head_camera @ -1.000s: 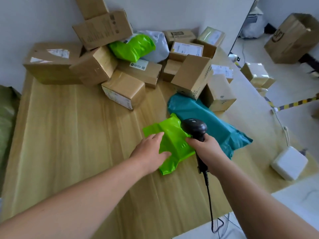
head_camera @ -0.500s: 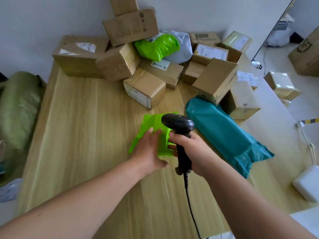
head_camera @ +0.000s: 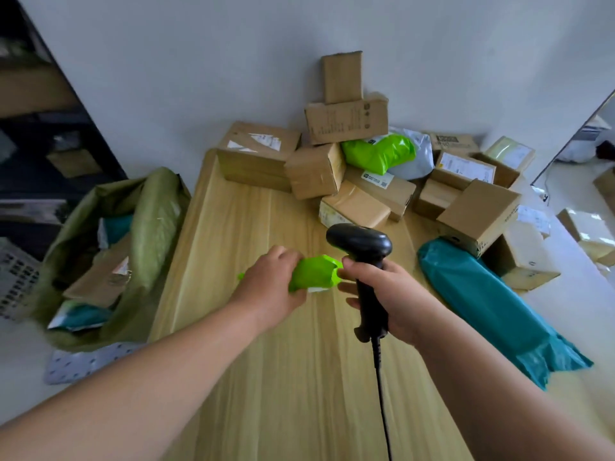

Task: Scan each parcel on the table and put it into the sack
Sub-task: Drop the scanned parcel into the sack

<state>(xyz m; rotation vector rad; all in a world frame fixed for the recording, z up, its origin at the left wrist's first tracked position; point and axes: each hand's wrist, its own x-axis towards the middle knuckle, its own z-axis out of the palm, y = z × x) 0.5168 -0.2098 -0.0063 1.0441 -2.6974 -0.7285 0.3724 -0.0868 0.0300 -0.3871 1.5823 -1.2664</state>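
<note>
Parcel (head_camera: 314, 272): small and green, raised over the middle of the tabletop (head_camera: 233, 227), probably for scanning.
Left hand (head_camera: 269, 281): fingers curled round it, on its left-edge side.
Right hand (head_camera: 382, 294): clenched on the scanner (head_camera: 361, 247) handle, just beside the parcel.
Sack (head_camera: 109, 254): open, off the left edge, partly filled.
Boxes (head_camera: 349, 168): heaped at the far edge, waiting.

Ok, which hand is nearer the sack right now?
Left. The left hand, gripping the small green parcel, is over the table, to the right of the sack; the right hand, holding the scanner, is beyond it, farther right.
</note>
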